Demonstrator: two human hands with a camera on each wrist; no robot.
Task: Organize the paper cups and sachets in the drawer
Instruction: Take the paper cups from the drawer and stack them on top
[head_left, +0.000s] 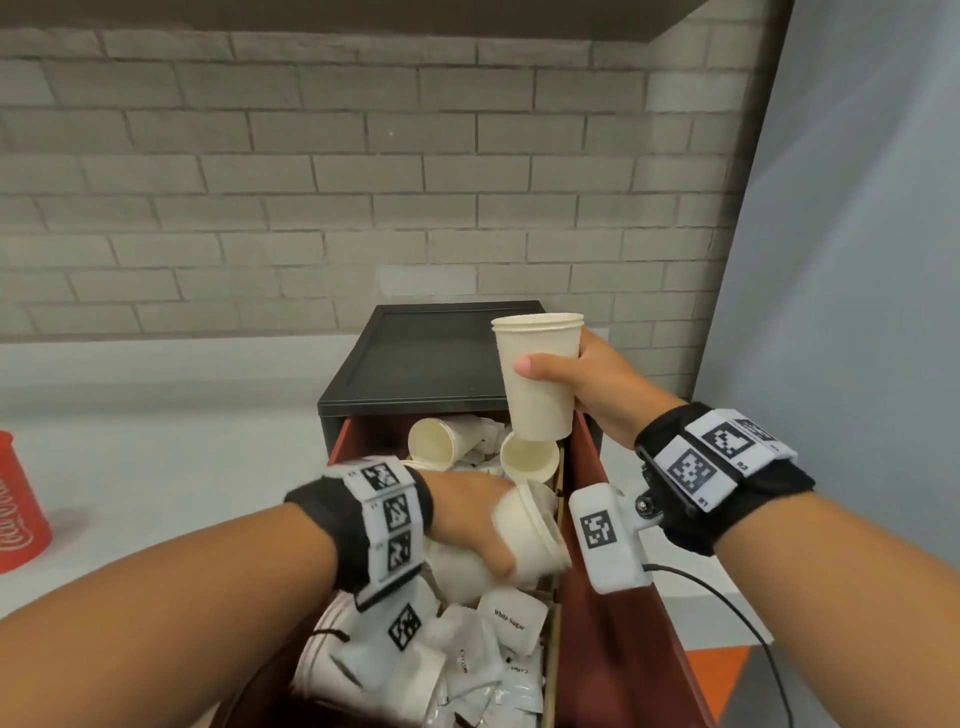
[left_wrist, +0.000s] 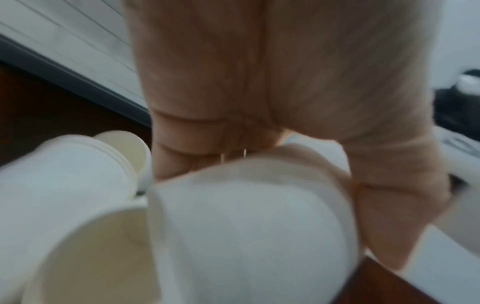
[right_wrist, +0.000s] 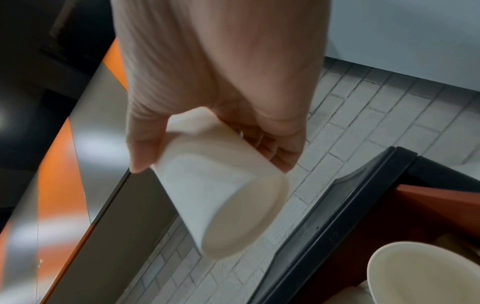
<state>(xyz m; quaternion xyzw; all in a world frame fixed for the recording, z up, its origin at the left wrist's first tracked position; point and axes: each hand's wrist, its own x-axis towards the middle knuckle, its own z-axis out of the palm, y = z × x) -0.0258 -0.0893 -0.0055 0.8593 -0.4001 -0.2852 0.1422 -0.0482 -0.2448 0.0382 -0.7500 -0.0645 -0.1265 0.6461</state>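
Note:
An open red drawer (head_left: 605, 613) of a black cabinet (head_left: 415, 358) holds loose white paper cups and sachets. My right hand (head_left: 582, 379) grips an upright stack of cups (head_left: 540, 379) above the drawer's back; in the right wrist view the same stack of cups (right_wrist: 221, 197) shows its base, held by the right hand (right_wrist: 215, 115). My left hand (head_left: 478, 519) is inside the drawer and curls round a cup lying on its side (head_left: 530, 530), also seen as a blurred cup (left_wrist: 249, 226) under the left hand (left_wrist: 285, 102). Two more cups (head_left: 441, 441) (head_left: 530, 457) lie behind. Sachets (head_left: 511, 618) fill the front.
A red Coca-Cola cup (head_left: 15, 509) stands on the white counter (head_left: 156, 441) at far left. A grey brick wall (head_left: 363, 182) runs behind the cabinet. A tall grey panel (head_left: 857, 260) rises on the right. A black cable (head_left: 748, 623) trails from my right wrist camera.

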